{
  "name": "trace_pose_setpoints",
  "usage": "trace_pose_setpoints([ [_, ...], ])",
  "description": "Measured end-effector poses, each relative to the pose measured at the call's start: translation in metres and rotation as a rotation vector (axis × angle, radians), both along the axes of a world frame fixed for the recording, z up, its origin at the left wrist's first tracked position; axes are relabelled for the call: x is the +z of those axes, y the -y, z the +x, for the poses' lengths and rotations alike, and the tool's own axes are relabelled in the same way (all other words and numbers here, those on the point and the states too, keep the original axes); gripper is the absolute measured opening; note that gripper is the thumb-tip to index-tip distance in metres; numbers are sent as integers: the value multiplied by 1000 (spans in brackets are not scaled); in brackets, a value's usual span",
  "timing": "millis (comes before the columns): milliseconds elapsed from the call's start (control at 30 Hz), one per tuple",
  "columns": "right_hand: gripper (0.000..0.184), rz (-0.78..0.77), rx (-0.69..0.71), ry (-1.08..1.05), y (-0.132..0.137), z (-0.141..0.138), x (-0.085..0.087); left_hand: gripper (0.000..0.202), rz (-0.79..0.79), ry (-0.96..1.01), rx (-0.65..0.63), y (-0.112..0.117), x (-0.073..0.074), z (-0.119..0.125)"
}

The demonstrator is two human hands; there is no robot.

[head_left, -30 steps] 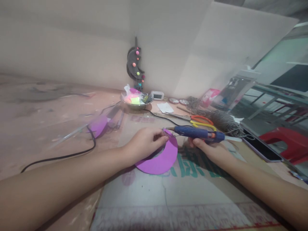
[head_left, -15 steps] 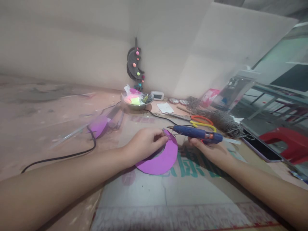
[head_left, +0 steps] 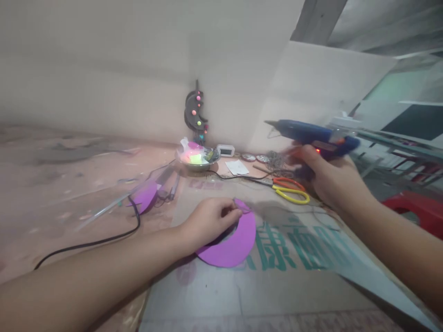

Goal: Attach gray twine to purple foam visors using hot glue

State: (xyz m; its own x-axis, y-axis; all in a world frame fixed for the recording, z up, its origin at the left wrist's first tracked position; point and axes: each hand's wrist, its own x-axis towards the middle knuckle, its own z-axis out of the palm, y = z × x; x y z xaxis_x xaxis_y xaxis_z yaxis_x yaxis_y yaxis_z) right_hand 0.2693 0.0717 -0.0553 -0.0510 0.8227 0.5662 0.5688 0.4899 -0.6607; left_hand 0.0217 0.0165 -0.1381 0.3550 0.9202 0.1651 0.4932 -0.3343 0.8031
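A purple crescent-shaped cutout (head_left: 233, 246) lies on the cardboard, its upper tip pinched by my left hand (head_left: 212, 219). My left fingers cover part of its inner edge. Raised above the table on the right, my right hand (head_left: 327, 173) is wrapped round a blue hot glue gun (head_left: 304, 132). The gun's nozzle points left, and a small red light glows on its body. Motion blurs the gun and the fingers round its handle. Below it lie scissors (head_left: 292, 194) with orange and yellow handles.
A bowl (head_left: 199, 163) of colourful bits stands at the back, under a grey crescent ornament (head_left: 194, 110) with pompoms. A small digital display (head_left: 225, 151), white paper (head_left: 237, 167) and grey yarn (head_left: 276, 160) are nearby. A black cable (head_left: 93, 242) and another purple piece (head_left: 147, 197) lie left.
My right hand has lifted the glue gun up and to the right, away from the purple crescent. The left hand keeps its pinch. The whole view has shifted slightly.
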Motion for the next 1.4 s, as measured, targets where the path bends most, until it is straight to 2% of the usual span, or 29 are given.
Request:
trace_pose_setpoints([
  [100,46,-24,-128,68,-38,-7,15,32,20,-5,-1,0,0,0],
  [167,47,-95,-202,123,-65,-12,14,33,30,-15,-6,0,0,0],
  [233,43,-181,-227,158,-87,-16,4,33,24,-16,-11,0,1,0],
  [300,37,-269,-169,178,-102,-19,-11,33,20,-14,-12,0,1,0],
  [433,30,-344,-99,166,-119,-23,-40,33,27,-11,-15,-1,1,-1],
  [533,25,-388,-56,177,-127,-26,-51,33,26,-7,-16,-2,0,-1],
  [633,21,-385,-48,182,-128,-25,-54,33,21,13,-14,-2,-1,-1],
  [767,31,-275,-101,152,-111,-17,-58,33,-2,47,-17,-2,-2,-1],
  [900,38,-95,-212,98,-75,-8,-64,34,-32,60,-21,-2,-2,0],
  [933,35,-60,-210,97,-63,-8,-64,34,-40,65,-24,-2,-2,0],
  [1000,30,-31,-80,99,-39,-13,-61,33,-42,71,-22,-2,-1,0],
  [1133,33,-284,292,93,9,-36,-54,34,-19,48,-24,-2,2,-1],
  [1233,40,-398,326,169,31,-47,-58,33,-34,37,-55,-1,3,-1],
  [1333,27,-466,391,222,37,-47,-68,32,-55,49,-70,-1,3,-1],
  [1400,24,-543,413,178,36,-45,-73,33,-73,73,-74,-2,3,-2],
])
